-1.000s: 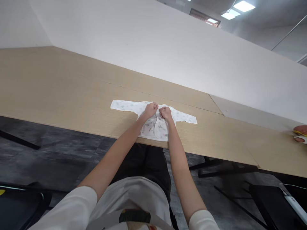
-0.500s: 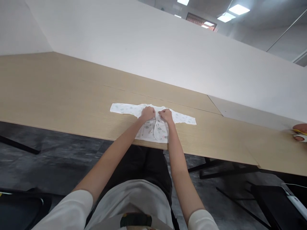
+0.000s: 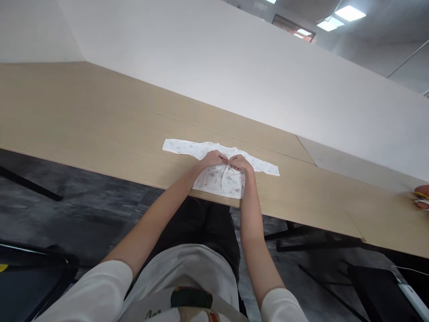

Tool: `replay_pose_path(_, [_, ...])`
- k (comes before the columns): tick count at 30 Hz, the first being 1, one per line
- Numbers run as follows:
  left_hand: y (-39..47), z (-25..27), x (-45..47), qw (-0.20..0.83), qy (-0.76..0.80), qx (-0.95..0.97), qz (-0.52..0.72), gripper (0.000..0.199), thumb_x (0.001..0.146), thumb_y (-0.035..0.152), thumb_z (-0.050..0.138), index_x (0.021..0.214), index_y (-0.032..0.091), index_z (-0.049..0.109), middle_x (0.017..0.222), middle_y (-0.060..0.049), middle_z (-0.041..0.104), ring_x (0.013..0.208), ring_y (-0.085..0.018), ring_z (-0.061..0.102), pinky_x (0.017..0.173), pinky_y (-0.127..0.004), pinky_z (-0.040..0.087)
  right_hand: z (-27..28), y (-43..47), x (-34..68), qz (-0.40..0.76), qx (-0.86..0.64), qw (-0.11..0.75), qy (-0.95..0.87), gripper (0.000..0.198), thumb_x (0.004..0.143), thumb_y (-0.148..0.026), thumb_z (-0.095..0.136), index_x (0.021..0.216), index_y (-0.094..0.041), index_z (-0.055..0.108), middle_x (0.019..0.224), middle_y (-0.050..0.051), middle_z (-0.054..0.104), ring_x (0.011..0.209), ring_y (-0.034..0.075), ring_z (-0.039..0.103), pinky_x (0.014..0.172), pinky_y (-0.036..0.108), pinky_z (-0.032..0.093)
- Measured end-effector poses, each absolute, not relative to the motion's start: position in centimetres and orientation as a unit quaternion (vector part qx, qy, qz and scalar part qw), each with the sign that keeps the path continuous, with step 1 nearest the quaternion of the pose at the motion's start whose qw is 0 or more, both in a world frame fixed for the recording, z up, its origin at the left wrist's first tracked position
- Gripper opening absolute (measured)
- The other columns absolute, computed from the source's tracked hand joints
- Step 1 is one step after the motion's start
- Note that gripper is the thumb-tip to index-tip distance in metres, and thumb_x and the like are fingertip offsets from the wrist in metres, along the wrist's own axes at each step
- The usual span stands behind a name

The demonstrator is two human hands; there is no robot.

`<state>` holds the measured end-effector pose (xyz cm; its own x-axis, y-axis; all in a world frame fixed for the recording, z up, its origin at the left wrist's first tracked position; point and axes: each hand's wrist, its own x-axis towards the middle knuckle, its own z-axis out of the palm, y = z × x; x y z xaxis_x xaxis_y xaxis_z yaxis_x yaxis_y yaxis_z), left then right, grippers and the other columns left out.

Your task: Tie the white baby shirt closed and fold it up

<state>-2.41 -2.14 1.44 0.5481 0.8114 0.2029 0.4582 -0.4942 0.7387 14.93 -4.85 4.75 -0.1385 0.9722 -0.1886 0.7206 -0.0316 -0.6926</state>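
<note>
A small white baby shirt with a scattered print lies flat on the table, its sleeves spread to both sides and its hem near the front edge. My left hand pinches the cloth at the front opening, just below the neckline. Right beside it, my right hand pinches the other side of the opening, the fingertips of both hands almost meeting. Whatever small fastening may be between the fingers is hidden.
The long wooden table runs along a white partition. An orange and white object sits at its far right end. Black chairs stand at the lower left and lower right.
My hands have come closer together over the shirt's front, drawing the edges of its opening to one point. The view has shifted and tilted slightly.
</note>
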Motion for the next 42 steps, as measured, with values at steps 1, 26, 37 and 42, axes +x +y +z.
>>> replay_pose_path(1, [-2.1, 1.3, -2.4, 0.313, 0.395, 0.817, 0.279, 0.026, 0.074, 0.025, 0.058, 0.093, 0.023, 0.076, 0.097, -0.001, 0.074, 0.09, -0.018, 0.065, 0.083, -0.026, 0.048, 4.9, -4.9, 15.0, 0.344, -0.631, 0.181, -0.672, 0.033, 0.068, -0.027, 0.068, 0.049, -0.018, 0.043, 0.037, -0.008, 0.032, 0.036, 0.004, 0.028, 0.039, 0.021, 0.022])
replay_pose_path(26, [-2.7, 1.7, -2.1, 0.353, 0.421, 0.773, 0.315, 0.025, 0.066, 0.02, 0.058, 0.084, 0.017, 0.074, 0.08, -0.003, 0.072, 0.073, -0.016, 0.065, 0.065, -0.024, 0.047, 3.6, -3.7, 16.7, 0.453, -0.554, 0.227, -0.661, 0.02, 0.067, -0.018, 0.056, 0.051, -0.018, 0.043, 0.043, -0.005, 0.038, 0.036, 0.005, 0.03, 0.037, 0.021, 0.022])
replay_pose_path(37, [-2.8, 2.1, -2.1, 0.399, 0.403, 0.747, 0.347, 0.019, 0.066, 0.024, 0.06, 0.078, 0.016, 0.073, 0.082, -0.004, 0.072, 0.077, -0.016, 0.064, 0.07, -0.024, 0.048, 3.9, -4.3, 16.2, 0.433, -0.573, 0.253, -0.649, 0.014, 0.061, -0.023, 0.071, 0.065, -0.015, 0.061, 0.045, -0.006, 0.042, 0.04, 0.005, 0.035, 0.04, 0.021, 0.027])
replay_pose_path(42, [-3.1, 2.3, -2.0, 0.39, 0.433, 0.73, 0.357, 0.025, 0.064, 0.031, 0.068, 0.083, 0.016, 0.07, 0.085, -0.005, 0.071, 0.08, -0.018, 0.064, 0.068, -0.025, 0.048, 4.2, -4.5, 15.6, 0.403, -0.585, 0.252, -0.657, 0.014, 0.06, -0.021, 0.072, 0.063, -0.014, 0.061, 0.044, -0.005, 0.043, 0.04, 0.005, 0.035, 0.041, 0.021, 0.027])
